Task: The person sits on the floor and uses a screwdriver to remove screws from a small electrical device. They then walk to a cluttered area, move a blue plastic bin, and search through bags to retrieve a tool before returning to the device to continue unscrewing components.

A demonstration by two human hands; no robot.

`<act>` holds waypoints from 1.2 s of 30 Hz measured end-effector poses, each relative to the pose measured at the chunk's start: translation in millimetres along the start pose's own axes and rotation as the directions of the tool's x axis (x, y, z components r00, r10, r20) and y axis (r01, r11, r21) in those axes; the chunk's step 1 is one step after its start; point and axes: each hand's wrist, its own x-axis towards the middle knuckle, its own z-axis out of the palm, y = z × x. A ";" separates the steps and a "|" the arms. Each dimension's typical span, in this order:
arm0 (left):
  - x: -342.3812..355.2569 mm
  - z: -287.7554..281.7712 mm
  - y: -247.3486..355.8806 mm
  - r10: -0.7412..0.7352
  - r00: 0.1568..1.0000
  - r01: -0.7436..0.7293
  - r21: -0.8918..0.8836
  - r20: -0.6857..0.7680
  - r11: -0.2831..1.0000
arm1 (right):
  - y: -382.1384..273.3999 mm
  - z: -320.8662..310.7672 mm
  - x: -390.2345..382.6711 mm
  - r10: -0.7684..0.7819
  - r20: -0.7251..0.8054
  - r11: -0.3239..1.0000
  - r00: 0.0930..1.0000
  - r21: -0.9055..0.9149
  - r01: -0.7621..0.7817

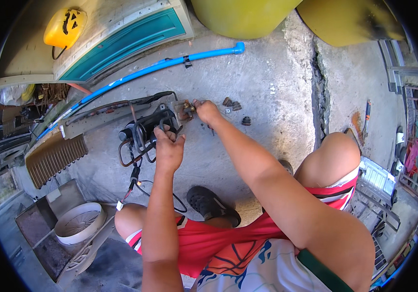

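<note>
On the concrete floor in front of me lies an assembly of black parts and bent copper pipes (142,130). A square metal plate with brass valve fittings (183,110) is joined to its right end. My left hand (168,150) is closed around a dark bent pipe on the near side of the assembly. With fingers pinched, my right hand (207,112) grips the outer end of the brass fittings. Small dark nuts (231,103) lie to the right of that hand, and another dark piece (246,120) sits nearby. A black cable (133,175) with a white connector trails toward my left knee.
A long blue pipe (155,66) lies beyond the assembly. To the left are a finned metal coil (55,160) and a round white fan housing (79,224). Yellow drums (245,19) stand at the back. A cracked gap (319,87) splits the floor, with an orange-handled tool (367,117) past it.
</note>
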 end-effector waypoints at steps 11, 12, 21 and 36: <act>-2.4 -1.0 5.0 -0.017 1.000 0.018 -0.057 0.007 0.998 | 23.3 -5.2 10.2 -0.056 0.027 0.969 0.998 0.244 0.047; -2.8 -1.1 4.6 -0.022 1.000 0.022 -0.068 0.009 0.997 | 21.7 -5.8 11.0 -0.129 0.013 0.990 0.992 0.057 0.128; -3.5 -2.5 -3.3 -0.034 0.999 0.034 -0.014 0.015 0.999 | 18.6 -11.6 7.5 -0.012 0.169 0.990 0.986 0.142 -0.012; -7.6 -5.5 -3.1 -0.025 1.000 0.025 -0.002 0.016 1.000 | 16.2 -20.6 6.8 -0.333 0.080 0.936 0.940 0.147 0.319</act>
